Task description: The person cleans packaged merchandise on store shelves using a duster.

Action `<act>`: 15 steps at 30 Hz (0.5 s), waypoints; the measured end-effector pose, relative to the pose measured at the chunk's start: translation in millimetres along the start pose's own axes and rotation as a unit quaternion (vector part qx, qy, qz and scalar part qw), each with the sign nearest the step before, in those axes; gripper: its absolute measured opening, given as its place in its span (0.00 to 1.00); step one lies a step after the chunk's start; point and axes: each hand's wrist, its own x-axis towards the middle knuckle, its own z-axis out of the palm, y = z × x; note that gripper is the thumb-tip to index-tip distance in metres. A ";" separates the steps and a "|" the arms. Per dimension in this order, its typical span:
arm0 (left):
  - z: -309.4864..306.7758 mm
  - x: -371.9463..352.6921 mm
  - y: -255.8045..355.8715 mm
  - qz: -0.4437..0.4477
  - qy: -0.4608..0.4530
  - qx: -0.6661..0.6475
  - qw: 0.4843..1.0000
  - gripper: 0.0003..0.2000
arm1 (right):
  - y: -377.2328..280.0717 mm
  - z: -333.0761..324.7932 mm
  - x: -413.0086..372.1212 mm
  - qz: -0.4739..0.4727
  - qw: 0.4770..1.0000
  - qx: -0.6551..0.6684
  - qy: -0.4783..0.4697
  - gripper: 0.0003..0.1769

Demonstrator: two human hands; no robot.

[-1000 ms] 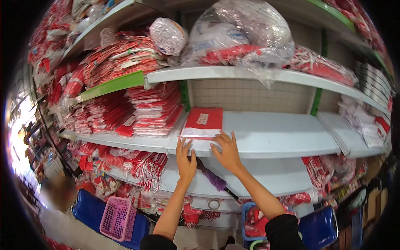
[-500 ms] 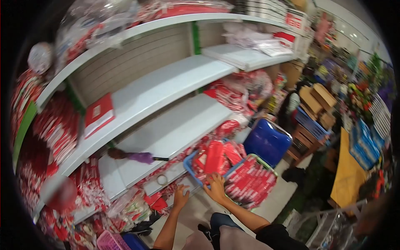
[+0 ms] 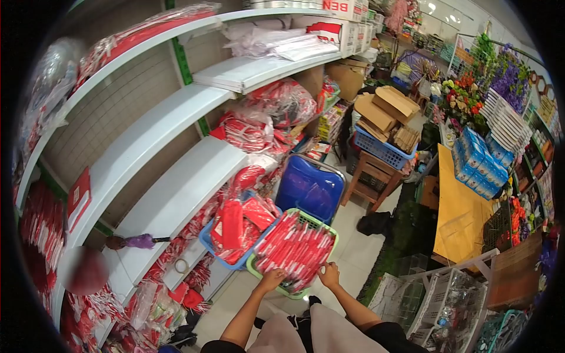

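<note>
A light-green plastic basket (image 3: 333, 235) stands on the floor in front of me, packed with red-and-white plastic-wrapped packets (image 3: 296, 247). My left hand (image 3: 272, 279) is at its near left rim, fingers curled over the edge beside the packets. At the near right corner my right hand (image 3: 329, 275) has its fingers closed round the rim. Touching the green basket on the left is a blue basket (image 3: 207, 240) holding red wrapped packs (image 3: 232, 226).
A blue folding chair (image 3: 311, 188) stands behind the baskets. White shelves (image 3: 176, 182) run along the left, with a purple-handled duster (image 3: 139, 241) and a tape roll (image 3: 182, 266). To the right are a wooden stool (image 3: 372, 182), a yellow board (image 3: 456, 206) and a white rack (image 3: 441, 306).
My view has swung right. Both hands have moved to the green basket; the right hand was at the blue basket's near edge and the left hand was open in the air.
</note>
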 end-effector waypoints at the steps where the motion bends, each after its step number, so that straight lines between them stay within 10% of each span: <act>1: 17.9 10.9 11.9 -0.005 -0.011 -0.027 1.000 0.16 | 19.5 -5.6 8.9 0.012 0.999 0.028 -0.013 0.18; 6: 94.9 54.0 44.1 -0.005 -0.018 0.003 1.000 0.16 | 101.9 -11.2 45.5 -0.017 0.984 0.119 -0.128 0.19; 10: 127.5 57.8 36.9 0.007 -0.108 0.189 0.976 0.21 | 106.0 -12.8 53.3 0.139 0.882 0.346 -0.288 0.19; 15: 149.0 46.2 41.1 0.015 0.048 0.290 0.956 0.20 | 98.5 2.4 53.7 0.149 0.851 0.381 -0.329 0.20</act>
